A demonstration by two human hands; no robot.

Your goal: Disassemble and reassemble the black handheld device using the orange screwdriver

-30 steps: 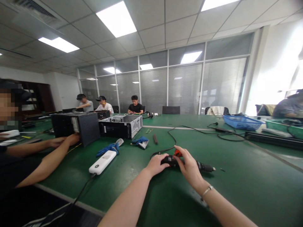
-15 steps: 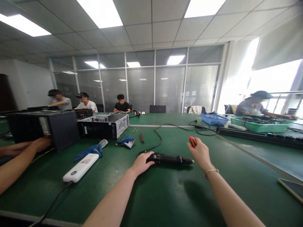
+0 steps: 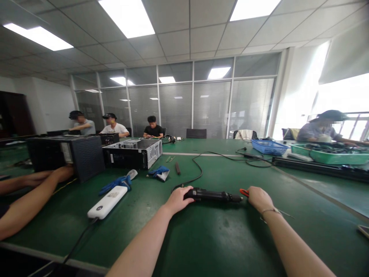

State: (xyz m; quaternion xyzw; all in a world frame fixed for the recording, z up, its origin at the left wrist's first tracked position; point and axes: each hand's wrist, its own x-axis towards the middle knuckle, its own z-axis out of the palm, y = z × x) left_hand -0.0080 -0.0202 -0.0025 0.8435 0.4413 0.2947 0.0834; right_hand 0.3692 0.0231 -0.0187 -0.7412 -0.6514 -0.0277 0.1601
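Note:
A black corded electric screwdriver [image 3: 215,195] lies sideways on the green table, its tip pointing right. My left hand [image 3: 179,199] is closed around its rear end, where the cable comes out. In my right hand [image 3: 260,199] is a screwdriver with an orange and black handle [image 3: 244,192]. The handle's end sticks out to the left of my fist, close to the electric screwdriver's tip. A thin shaft shows past my right wrist; the rest is hidden by the hand.
A white power strip [image 3: 108,202], blue gloves [image 3: 117,184] and a dark bar [image 3: 177,168] lie left. Behind them stand an open computer case [image 3: 127,156] and a black case [image 3: 89,157] with another person's hands in it. Blue [image 3: 269,148] and green baskets [image 3: 328,156] stand right.
My right hand has moved down and turned, bringing the orange handle near the electric screwdriver's tip. My left hand keeps its hold. The view has shifted slightly left.

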